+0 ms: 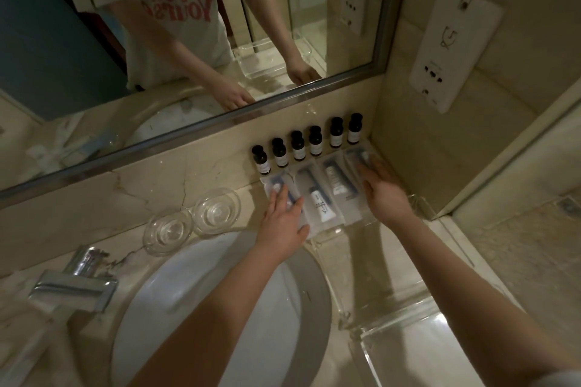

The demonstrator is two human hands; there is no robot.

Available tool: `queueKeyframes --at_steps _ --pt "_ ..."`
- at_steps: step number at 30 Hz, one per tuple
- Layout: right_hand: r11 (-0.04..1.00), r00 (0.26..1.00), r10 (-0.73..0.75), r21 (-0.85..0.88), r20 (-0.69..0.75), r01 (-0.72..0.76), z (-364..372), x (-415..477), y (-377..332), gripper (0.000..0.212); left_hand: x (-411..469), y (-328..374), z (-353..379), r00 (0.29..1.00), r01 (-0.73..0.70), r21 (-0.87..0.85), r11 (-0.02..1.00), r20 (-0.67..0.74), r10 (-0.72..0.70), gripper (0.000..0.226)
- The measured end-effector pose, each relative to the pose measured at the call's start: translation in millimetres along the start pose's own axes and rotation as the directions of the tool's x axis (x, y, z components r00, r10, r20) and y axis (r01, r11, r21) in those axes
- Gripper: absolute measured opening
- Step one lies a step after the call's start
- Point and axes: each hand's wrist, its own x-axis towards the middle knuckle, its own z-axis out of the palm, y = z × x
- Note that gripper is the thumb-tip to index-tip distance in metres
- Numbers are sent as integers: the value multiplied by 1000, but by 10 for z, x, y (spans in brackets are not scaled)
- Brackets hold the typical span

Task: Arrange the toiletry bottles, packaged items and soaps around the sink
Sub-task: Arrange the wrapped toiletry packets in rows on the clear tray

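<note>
Several small dark-capped toiletry bottles [306, 144] stand upright in a row against the wall under the mirror. In front of them several clear packaged items [317, 198] lie side by side on the marble counter. My left hand [283, 218] rests flat with straight fingers on the leftmost packet [276, 188]. My right hand [382, 190] lies flat on the rightmost packet [356, 155], fingers extended. No soaps are visible.
Two empty glass dishes [191, 218] sit left of the packets behind the white sink basin [220, 308]. A chrome faucet [75, 283] is at the left. A clear acrylic tray [405, 342] lies on the counter at right. A socket panel [452, 47] hangs on the side wall.
</note>
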Motion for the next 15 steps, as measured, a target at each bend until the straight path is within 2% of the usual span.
queueKeyframes --at_steps 6,9,13,15 --pt "1000 1000 -22 3 -14 22 -44 -40 -24 49 -35 6 -37 1000 2 -17 1000 10 -2 66" --pt "998 998 -23 -51 -51 20 -85 -146 -135 55 -102 -7 -85 1000 7 -43 999 0 -7 65" --pt "994 984 -99 -59 -147 91 -130 -394 -387 53 -286 -65 -178 997 23 -68 997 -75 -28 62" --pt "990 979 -142 -42 -145 137 -121 -555 -542 49 -427 -104 -226 990 31 -58 998 -132 -38 61"
